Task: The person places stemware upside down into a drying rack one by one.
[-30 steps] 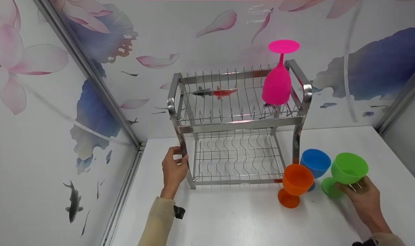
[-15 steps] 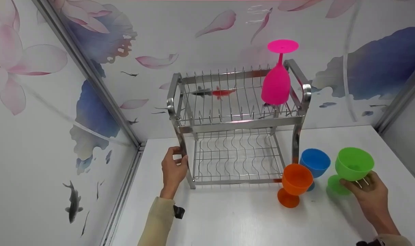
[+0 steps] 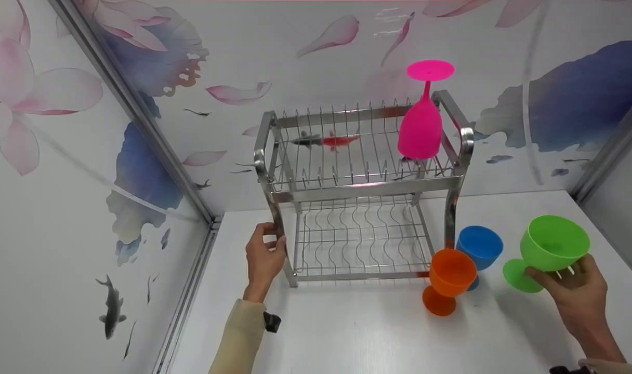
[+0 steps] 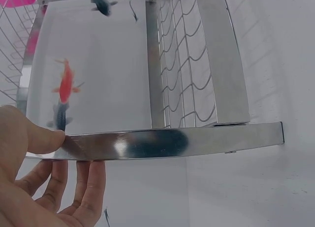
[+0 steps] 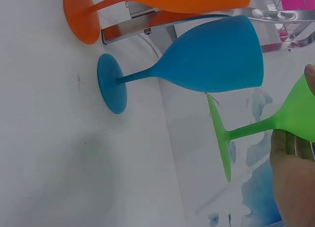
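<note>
Thumb (image 3: 545, 280) and fingers (image 3: 588, 266) of the right hand (image 3: 578, 293) curl about the green goblet (image 3: 552, 244), gripping it low on the bowl, just above the stem. The goblet is mouth up, leaning a little, and the right wrist view shows its foot raised clear of the white table (image 3: 347, 337).

Left of the right hand, and near it, the blue goblet (image 3: 479, 246) stands upright. The orange goblet (image 3: 452, 272) stands farther left of that hand, partly in front of the blue one; whether those two touch cannot be told.

Well to the left, the left hand (image 3: 264, 257) holds the side post of a two-tier metal rack (image 3: 368, 192), thumb on one face and the other fingers bent against the opposite face. The rack stands between the hands, reaching beyond them. On its upper tier, above and beyond both hands and toward the right hand's side, the pink goblet (image 3: 421, 132) sits upside down, foot uppermost.

Below the left hand, a beige sleeve (image 3: 240, 327) covers the forearm. Beyond both hands rises a wall (image 3: 279, 62) printed with petals and fish.
</note>
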A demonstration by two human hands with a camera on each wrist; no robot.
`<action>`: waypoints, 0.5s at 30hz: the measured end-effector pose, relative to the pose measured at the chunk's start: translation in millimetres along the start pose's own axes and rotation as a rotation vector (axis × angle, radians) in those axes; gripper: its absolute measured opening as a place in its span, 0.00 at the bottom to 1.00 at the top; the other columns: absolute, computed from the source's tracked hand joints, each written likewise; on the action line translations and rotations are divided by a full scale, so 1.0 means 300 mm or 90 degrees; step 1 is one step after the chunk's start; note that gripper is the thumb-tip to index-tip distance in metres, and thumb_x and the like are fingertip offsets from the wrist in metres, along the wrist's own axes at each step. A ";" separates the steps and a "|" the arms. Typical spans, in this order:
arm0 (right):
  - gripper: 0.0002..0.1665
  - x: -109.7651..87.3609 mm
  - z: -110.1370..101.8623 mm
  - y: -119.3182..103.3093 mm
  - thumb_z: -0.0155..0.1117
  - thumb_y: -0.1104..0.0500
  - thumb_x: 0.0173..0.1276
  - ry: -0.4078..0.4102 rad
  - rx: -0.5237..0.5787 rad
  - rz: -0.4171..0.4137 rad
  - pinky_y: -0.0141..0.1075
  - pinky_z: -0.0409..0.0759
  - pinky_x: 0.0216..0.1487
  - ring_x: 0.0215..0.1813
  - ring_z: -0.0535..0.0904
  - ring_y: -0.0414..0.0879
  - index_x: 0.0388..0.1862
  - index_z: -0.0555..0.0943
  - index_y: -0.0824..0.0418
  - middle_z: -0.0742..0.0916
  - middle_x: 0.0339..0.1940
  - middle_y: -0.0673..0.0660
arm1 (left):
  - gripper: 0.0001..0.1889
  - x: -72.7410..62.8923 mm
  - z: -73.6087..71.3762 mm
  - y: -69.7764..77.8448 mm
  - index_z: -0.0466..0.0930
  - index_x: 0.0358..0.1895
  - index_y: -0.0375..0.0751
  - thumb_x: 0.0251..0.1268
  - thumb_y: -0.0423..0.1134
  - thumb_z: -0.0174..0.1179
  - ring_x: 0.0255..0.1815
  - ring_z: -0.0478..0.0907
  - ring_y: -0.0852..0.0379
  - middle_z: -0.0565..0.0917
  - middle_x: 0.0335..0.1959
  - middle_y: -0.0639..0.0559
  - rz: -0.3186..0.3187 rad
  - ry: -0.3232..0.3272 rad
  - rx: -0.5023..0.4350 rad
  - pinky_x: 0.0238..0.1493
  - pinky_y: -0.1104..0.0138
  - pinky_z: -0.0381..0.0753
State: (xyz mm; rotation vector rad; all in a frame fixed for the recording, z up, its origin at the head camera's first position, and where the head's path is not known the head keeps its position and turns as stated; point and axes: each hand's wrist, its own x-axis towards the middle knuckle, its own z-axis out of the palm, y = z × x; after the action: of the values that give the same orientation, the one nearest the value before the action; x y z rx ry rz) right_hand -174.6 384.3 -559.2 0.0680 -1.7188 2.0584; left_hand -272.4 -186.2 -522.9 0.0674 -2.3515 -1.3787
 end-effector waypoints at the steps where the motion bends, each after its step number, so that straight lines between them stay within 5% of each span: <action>1: 0.53 0.001 0.005 -0.007 0.66 0.89 0.58 -0.002 0.000 -0.009 0.21 0.80 0.66 0.69 0.79 0.40 0.81 0.65 0.65 0.78 0.69 0.54 | 0.19 0.000 -0.001 0.000 0.79 0.63 0.37 0.71 0.28 0.68 0.47 0.91 0.43 0.86 0.55 0.40 0.004 0.002 0.000 0.45 0.57 0.94; 15: 0.56 0.000 0.086 -0.110 0.65 0.94 0.50 -0.020 0.009 -0.043 0.25 0.82 0.66 0.67 0.82 0.43 0.79 0.66 0.70 0.79 0.68 0.57 | 0.19 -0.002 -0.007 0.003 0.80 0.62 0.36 0.71 0.28 0.68 0.46 0.91 0.43 0.86 0.55 0.40 0.013 0.000 -0.001 0.44 0.57 0.94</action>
State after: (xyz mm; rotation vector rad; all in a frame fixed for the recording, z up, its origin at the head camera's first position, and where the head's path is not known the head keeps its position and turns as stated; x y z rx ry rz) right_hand -168.8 363.9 -523.0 0.1619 -1.6973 2.0299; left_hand -270.9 -187.4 -521.5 0.0423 -2.3451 -1.3699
